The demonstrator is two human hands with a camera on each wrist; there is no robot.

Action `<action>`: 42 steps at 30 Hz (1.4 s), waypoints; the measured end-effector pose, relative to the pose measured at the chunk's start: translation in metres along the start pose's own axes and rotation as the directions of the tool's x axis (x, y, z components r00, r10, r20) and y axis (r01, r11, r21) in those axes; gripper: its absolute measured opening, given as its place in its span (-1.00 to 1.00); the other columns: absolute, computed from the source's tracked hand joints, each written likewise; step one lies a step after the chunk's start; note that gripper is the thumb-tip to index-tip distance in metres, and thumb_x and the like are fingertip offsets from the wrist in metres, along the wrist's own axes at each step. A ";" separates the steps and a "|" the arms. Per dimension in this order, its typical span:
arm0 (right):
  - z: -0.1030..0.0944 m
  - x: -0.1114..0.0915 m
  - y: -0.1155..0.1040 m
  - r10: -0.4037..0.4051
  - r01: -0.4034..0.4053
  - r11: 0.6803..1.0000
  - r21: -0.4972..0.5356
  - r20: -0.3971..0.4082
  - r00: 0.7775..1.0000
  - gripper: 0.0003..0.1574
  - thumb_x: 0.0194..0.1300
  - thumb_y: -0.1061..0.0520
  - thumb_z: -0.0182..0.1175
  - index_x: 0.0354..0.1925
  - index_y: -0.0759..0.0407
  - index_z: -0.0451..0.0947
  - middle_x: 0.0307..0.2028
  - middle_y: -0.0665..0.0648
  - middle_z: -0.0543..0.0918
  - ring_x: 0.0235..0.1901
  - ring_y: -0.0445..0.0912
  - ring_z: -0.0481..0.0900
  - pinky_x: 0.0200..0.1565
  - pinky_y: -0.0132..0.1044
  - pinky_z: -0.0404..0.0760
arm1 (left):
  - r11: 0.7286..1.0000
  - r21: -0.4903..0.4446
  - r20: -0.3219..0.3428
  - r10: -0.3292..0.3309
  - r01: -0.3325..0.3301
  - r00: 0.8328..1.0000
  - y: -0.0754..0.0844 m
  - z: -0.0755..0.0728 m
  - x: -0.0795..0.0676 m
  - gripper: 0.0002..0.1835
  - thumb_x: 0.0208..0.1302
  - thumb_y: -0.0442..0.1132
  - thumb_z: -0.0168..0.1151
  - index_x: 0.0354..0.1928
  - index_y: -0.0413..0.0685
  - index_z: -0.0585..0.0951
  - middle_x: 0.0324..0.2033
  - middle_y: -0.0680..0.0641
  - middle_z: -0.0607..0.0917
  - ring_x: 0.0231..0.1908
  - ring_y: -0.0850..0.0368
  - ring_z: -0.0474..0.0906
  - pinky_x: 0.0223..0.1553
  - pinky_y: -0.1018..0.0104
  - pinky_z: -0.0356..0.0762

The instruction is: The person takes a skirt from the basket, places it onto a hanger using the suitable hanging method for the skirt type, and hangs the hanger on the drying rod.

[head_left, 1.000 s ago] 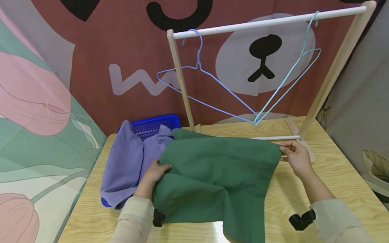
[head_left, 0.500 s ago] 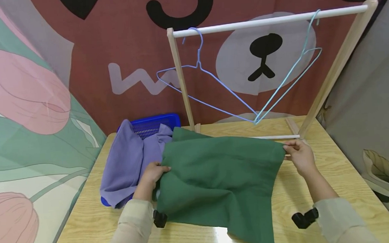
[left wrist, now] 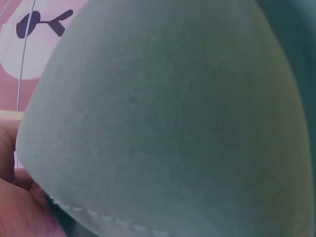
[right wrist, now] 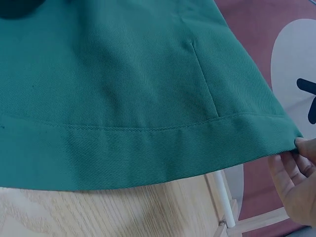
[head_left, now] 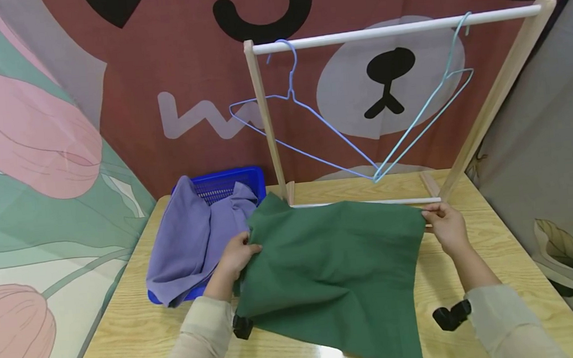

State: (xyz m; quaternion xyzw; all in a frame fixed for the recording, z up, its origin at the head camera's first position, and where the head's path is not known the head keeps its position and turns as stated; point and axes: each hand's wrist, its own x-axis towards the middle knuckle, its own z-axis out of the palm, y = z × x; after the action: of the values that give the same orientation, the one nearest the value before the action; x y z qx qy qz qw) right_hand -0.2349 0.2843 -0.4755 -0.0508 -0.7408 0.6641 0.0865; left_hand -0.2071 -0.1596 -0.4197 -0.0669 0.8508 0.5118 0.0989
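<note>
A piece of green cloth (head_left: 338,275) with a stitched hem spreads between my two hands above the table. My left hand (head_left: 237,255) grips its left side, thumb over the fabric. In the left wrist view a fold of the cloth (left wrist: 168,118) fills most of the picture, and only part of the left hand (left wrist: 19,202) shows. My right hand (head_left: 448,228) pinches the far right corner between thumb and fingers. The right wrist view shows the wide hem (right wrist: 148,155) running up to that pinched corner. The cloth's lower edge hangs close to the table's front.
A blue basket (head_left: 253,176) with purple cloth (head_left: 200,235) draped over it stands at the left. Behind the green cloth rises a wooden rack with a white rail (head_left: 396,30). A blue hanger (head_left: 322,119) and a turquoise hanger (head_left: 435,99) hang from it, meeting at their lower corners.
The green cloth has shifted right and spread out flatter. My right hand has drawn its corner slightly to the right, and the left hand has also moved a little right with its side.
</note>
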 end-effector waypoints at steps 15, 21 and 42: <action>-0.001 0.003 -0.014 -0.005 -0.004 0.984 -0.178 -0.049 0.999 -0.81 0.21 0.23 0.01 -0.28 0.40 0.37 -0.46 0.09 0.45 -0.50 -0.27 0.45 -0.52 -0.41 0.52 | 0.990 0.084 -0.039 0.116 -0.112 0.992 0.009 0.020 0.000 -0.84 0.05 -0.34 0.13 -0.33 -0.29 0.48 -0.37 -0.18 0.53 -0.41 0.01 0.41 -0.37 0.19 0.38; 0.008 -0.006 -0.040 0.003 -0.019 0.952 -0.307 -0.053 0.999 -0.71 0.27 0.28 -0.14 -0.15 0.54 0.28 -0.35 0.20 0.41 -0.49 -0.34 0.40 -0.46 -0.43 0.52 | 0.988 0.106 -0.009 0.115 -0.113 0.993 0.017 0.025 -0.003 -0.84 0.13 -0.29 0.08 -0.29 -0.26 0.47 -0.36 -0.16 0.52 -0.41 0.02 0.41 -0.39 0.19 0.37; 0.009 0.004 -0.024 0.047 -0.068 0.949 -0.308 -0.077 0.996 -0.70 0.26 0.29 -0.12 -0.13 0.54 0.30 -0.41 0.21 0.41 -0.50 -0.28 0.42 -0.45 -0.37 0.53 | 0.970 0.209 0.010 0.123 -0.122 0.992 0.026 0.039 -0.005 -0.80 0.19 -0.30 0.00 -0.23 -0.32 0.43 -0.26 -0.25 0.51 -0.29 -0.06 0.42 -0.30 0.12 0.39</action>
State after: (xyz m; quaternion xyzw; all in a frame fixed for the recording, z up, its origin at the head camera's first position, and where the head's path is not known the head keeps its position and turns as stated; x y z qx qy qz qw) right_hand -0.2396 0.2731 -0.4529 -0.1080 -0.8307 0.5398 0.0834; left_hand -0.2041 -0.1132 -0.4143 -0.0042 0.9025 0.4245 0.0725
